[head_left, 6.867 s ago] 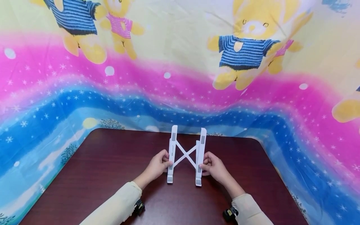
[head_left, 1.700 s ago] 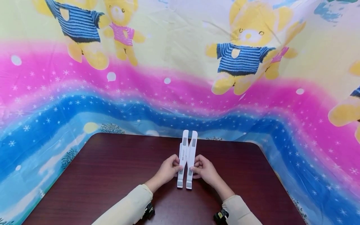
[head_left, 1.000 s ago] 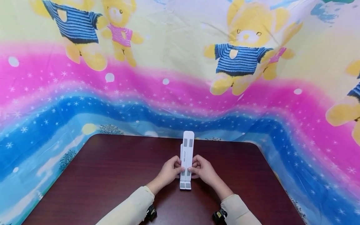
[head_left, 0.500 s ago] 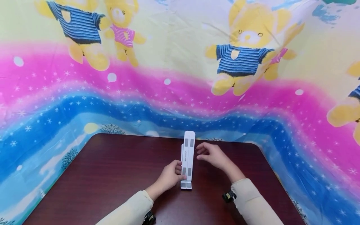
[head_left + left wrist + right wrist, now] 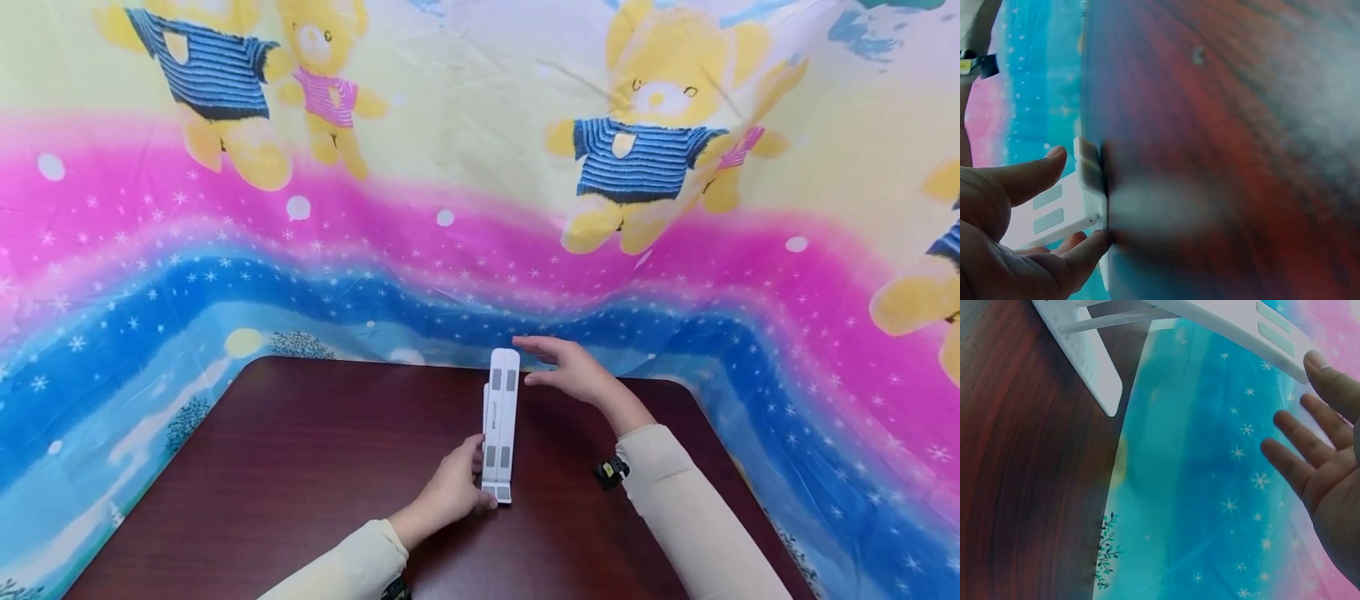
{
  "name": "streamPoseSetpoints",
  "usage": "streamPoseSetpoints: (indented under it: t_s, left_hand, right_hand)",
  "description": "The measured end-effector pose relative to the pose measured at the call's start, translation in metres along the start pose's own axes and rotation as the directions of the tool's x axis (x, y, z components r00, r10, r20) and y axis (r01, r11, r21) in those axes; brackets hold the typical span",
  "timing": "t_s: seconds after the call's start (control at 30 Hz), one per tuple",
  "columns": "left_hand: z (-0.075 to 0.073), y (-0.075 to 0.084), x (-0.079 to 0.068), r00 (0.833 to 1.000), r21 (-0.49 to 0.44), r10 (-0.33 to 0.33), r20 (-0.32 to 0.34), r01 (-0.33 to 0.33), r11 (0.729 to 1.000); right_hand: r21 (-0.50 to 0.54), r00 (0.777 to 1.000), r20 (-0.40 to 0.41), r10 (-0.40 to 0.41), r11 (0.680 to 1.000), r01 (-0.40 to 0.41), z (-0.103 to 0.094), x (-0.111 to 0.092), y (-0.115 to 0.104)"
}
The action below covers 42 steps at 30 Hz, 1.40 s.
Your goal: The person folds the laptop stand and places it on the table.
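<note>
A white folding laptop stand [image 5: 501, 417] stands upright and tilted on the table, its two rails side by side. Grey pads and printed lettering mark its front face. My left hand [image 5: 450, 483] holds its lower end from the left, thumb by the front lip and fingers reaching behind. In the left wrist view, a fingertip of the left hand [image 5: 1035, 244] meets the stand's base [image 5: 1088, 203]. Beside the stand's top end, my right hand [image 5: 573, 371] has its fingers extended. Those fingers [image 5: 1291, 462] hold nothing in the right wrist view; the thumb lies close to the rail end [image 5: 1272, 337].
Dark brown wood forms the table top [image 5: 315, 467]. A cloth backdrop [image 5: 450, 275] printed with bears and snowflakes hangs behind and at both sides. Each sleeve has a black wrist camera [image 5: 611, 472] by its cuff.
The stand's spread rails and crossed bars have come together. My right hand has let go and risen to the top end, its fingers straightening. My left hand has slid down to the lip.
</note>
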<state>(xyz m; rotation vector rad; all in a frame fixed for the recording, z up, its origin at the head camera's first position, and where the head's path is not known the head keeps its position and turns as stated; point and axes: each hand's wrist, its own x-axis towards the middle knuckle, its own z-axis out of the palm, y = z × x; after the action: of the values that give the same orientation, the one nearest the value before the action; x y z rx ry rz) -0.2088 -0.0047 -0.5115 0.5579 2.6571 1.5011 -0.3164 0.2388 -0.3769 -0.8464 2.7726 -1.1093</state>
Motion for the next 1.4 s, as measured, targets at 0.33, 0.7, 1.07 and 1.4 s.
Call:
streamPoseSetpoints:
  t_s: [0.33, 0.7, 1.07, 1.4]
  left_hand:
    - [0.008, -0.003, 0.003, 0.998, 0.13, 0.052, -0.023, -0.049, 0.99]
    - [0.005, -0.002, 0.006, 0.996, 0.177, 0.085, 0.012, -0.086, 0.98]
    - [-0.014, -0.014, 0.017, 0.967, 0.106, 0.139, 0.215, -0.165, 0.981]
    - [-0.02, -0.016, 0.016, 0.958, 0.122, 0.123, 0.26, -0.159, 0.98]
  right_hand:
    - [-0.059, 0.997, 0.071, -0.043, 0.997, 0.048, 0.001, 0.008, 0.0]
    - [-0.205, 0.991, -0.018, -0.134, 0.97, 0.128, 0.005, 0.009, 0.001]
    - [-0.255, 0.989, -0.08, -0.124, 0.962, 0.1, -0.002, -0.003, 0.003]
    - [-0.248, 0.991, -0.082, -0.106, 0.965, 0.083, -0.004, -0.014, 0.006]
